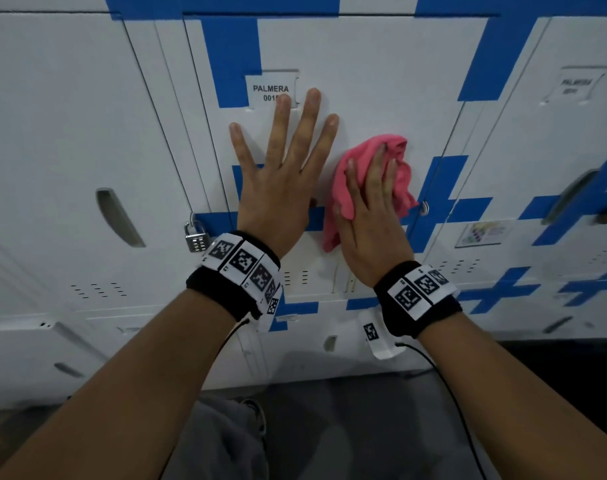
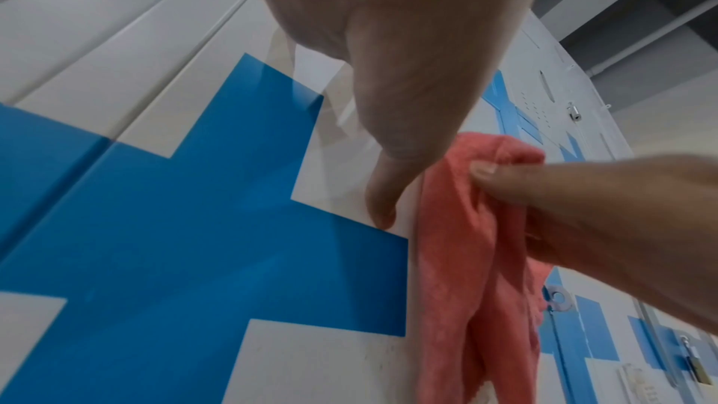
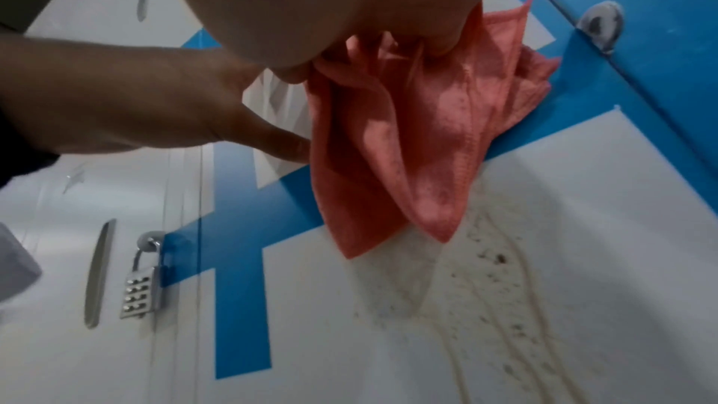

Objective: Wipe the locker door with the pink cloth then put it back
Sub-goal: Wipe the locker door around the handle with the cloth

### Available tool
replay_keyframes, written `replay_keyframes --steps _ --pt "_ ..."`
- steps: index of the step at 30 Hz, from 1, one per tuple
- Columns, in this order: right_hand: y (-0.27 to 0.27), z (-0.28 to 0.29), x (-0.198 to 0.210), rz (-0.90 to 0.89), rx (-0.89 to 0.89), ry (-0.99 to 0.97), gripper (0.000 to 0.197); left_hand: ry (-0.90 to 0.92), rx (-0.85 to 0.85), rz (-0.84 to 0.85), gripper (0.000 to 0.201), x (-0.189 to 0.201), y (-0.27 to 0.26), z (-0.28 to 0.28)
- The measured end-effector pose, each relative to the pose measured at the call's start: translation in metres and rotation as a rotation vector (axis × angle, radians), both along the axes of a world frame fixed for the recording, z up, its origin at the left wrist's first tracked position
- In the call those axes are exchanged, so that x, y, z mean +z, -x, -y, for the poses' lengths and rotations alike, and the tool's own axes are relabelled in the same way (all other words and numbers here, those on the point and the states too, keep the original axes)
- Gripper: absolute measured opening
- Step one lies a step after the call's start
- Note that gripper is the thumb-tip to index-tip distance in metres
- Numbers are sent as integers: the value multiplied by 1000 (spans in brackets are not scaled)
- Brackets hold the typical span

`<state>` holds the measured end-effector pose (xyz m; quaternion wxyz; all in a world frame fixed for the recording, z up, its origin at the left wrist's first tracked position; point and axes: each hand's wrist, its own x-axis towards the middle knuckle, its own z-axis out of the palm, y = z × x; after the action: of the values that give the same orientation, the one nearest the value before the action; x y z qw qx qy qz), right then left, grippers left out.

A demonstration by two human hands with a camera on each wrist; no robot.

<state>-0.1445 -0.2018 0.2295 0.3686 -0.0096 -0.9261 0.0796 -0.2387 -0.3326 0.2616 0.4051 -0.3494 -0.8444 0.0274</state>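
Your left hand [image 1: 277,188] covers part of the name label [image 1: 270,90], so only "PALMERA" and the digits "001" read clearly; the rest is hidden behind a fingertip. Your palms block the top of both wrist views. A second label at 2 o'clock in the head view is too blurred to read.

Your left hand lies flat on the locker door [image 1: 381,81], fingers spread and straight. Your right hand [image 1: 371,220] presses the pink cloth [image 1: 381,147] against the same door, fingers straight on top of it; the cloth sits bunched just beside your left thumb at 3 o'clock, with a tail hanging below your palm.

A combination padlock [image 1: 196,237] hangs on the neighbouring door at 9 o'clock. An empty lock hasp [image 1: 424,207] shows just right of the cloth. In the right wrist view, brownish streaks and dark specks [image 3: 485,281] mark the white panel below the cloth. The lockers are white with blue blocks, above a dark floor.
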Motion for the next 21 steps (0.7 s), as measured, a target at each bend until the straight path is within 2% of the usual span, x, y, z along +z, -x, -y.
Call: replay_keyframes --steps 2,4,6,7,9,12,14,16,18,21 --pt "-3 -9 -5 52 40 -51 58 -22 -2 -9 104 -1 2 0" --pt "-8 -25 -22 206 -30 -149 58 -28 -6 -1 112 -2 4 -2" --pt "-12 -37 -34 327 -87 -84 62 -32 6 -18 119 -3 5 -3" --pt "-13 -36 -37 325 -93 -24 61 -38 14 -35 122 -3 5 -4" --pt "-12 -25 -36 213 -54 -4 57 -42 23 -46 124 -5 5 -5" --pt "-2 -2 -22 110 -23 74 60 -37 22 -52 112 -5 5 -4" --pt "12 5 -18 125 -54 15 64 -32 18 -62 98 -4 2 -3" --pt "19 4 -23 215 -108 -44 66 -33 12 -48 93 -2 1 -3" --pt "16 0 -31 243 -72 -47 63 -46 12 -55 96 -3 3 -2" --pt "-4 -16 -36 237 -11 -151 61 -42 6 -37 110 -4 5 -2"
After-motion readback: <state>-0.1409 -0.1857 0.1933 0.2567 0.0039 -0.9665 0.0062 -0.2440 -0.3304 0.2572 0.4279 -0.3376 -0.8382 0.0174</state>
